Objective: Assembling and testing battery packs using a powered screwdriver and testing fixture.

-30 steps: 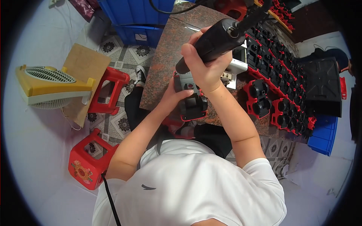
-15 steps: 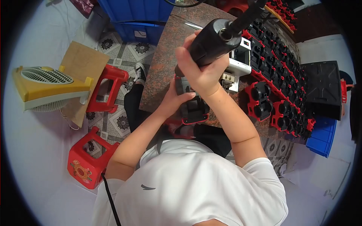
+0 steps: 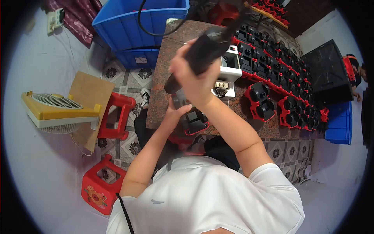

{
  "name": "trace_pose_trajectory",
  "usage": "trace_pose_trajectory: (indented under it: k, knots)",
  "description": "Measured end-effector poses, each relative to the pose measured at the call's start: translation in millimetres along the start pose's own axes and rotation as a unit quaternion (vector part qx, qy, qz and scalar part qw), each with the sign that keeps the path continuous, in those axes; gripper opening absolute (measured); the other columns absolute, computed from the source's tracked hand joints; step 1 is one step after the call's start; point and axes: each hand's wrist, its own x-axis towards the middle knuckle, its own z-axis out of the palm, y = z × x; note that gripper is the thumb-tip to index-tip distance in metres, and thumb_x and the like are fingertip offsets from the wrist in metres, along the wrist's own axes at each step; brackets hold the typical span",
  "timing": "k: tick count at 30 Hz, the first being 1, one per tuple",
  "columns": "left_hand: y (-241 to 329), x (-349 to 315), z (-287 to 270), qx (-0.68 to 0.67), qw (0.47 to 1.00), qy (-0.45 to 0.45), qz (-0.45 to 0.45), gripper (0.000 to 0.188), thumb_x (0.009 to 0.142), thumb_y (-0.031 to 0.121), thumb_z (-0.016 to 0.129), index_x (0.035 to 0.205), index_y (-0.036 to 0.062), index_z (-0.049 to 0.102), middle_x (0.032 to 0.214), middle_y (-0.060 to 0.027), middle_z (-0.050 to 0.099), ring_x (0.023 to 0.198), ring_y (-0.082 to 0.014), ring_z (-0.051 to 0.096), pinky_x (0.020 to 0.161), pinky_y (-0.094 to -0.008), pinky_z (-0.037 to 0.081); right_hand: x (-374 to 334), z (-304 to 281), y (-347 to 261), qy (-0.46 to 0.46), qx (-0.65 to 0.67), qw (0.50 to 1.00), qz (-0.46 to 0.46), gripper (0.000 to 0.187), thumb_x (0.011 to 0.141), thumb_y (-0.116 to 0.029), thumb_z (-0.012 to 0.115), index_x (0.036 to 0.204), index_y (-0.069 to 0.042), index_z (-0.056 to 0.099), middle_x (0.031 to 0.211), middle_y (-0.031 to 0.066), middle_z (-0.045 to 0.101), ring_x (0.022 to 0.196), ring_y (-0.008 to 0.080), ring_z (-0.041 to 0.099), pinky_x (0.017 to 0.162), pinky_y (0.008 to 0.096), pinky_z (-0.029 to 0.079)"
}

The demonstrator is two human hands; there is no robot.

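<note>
Right hand [image 3: 198, 85] clamps tilted black tool [image 3: 203, 54]; left hand [image 3: 174, 116] grips red-edged housing [image 3: 196, 122]; the tilt could cause slipping onto the left hand

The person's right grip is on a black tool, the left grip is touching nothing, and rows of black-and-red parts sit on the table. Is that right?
Not quite: the left grip isn't free. The head view shows it holding a black-and-red part. The rest stands: the right grip is on a black tool, and rows of similar parts sit on the table.
</note>
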Motion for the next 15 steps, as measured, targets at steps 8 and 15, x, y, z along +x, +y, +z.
trace_pose_trajectory:
  k: [8,15]
  knots:
    - [41,29,-32,0.068,0.998,-0.007,-0.012,0.049,0.075,0.022,0.073,0.116,0.0026,0.054,0.107,-0.0086,0.061,0.1,-0.0208,0.058,0.089,-0.0351,0.046,-20,-81,-74,0.038,-0.071,0.996,-0.03,0.043,0.081,-0.016,0.069,0.112,-0.002,0.044,0.08,0.0099,0.057,0.063,0.0165,0.058,0.058,0.0281,0.05]
    - [81,146,-47,0.36,0.932,0.041,-0.025,0.068,0.073,0.046,0.073,0.121,0.0041,0.053,0.113,-0.013,0.06,0.1,-0.0207,0.058,0.085,-0.0366,0.045,-56,-103,-96,0.065,-0.125,0.989,0.044,0.045,0.073,0.003,0.067,0.111,-0.002,0.044,0.081,0.0087,0.058,0.066,0.0127,0.058,0.058,0.0257,0.049]
